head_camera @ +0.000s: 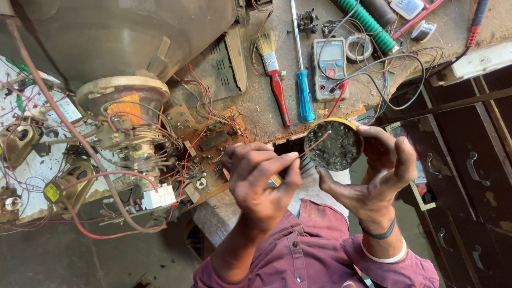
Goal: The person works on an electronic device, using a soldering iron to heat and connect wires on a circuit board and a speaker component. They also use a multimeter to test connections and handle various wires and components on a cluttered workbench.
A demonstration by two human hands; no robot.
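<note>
My right hand [386, 165] is wrapped around a small round tin [334, 145] with a yellow rim, full of dark grey lumpy paste, and holds it tilted towards me. My left hand [261, 176] pinches a thin reddish wire [314, 145] between thumb and fingers. The wire's tip rests in the paste at the tin's left side. Both hands hover in front of the workbench edge, above my maroon shirt. Two bands circle my right wrist.
An old picture tube [122, 48] with its neck coil and a brown circuit board [205, 144] with red wires lies at the left. On the bench are a red-handled brush [274, 74], a blue screwdriver [304, 88], a grey multimeter [330, 66] and a green coiled hose [368, 24]. Dark drawers [469, 170] stand at the right.
</note>
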